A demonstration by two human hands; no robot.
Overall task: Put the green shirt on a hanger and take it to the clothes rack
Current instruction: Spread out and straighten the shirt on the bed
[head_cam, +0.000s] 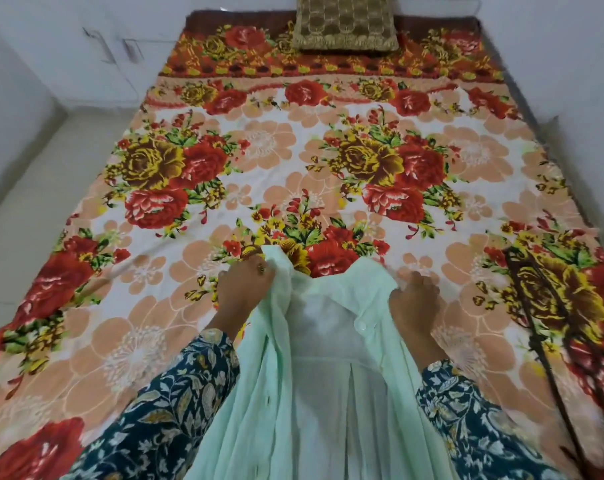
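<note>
I hold up a pale green shirt (pixel 314 368) over the near edge of the bed, its open front facing me and its white inside showing. My left hand (pixel 243 289) grips the fabric by the collar on the left. My right hand (pixel 413 303) grips the collar side on the right, next to a white button. The shirt hangs down between my blue floral sleeves. A dark brown hanger (pixel 539 313) lies on the bed to the right of my right hand, apart from the shirt. No clothes rack is in view.
The bed carries a floral spread (pixel 293 161) with red and yellow roses. A gold patterned cushion (pixel 345 22) rests at the far end. White walls close in at the back and right, and pale floor (pixel 34 202) runs along the bed's left side.
</note>
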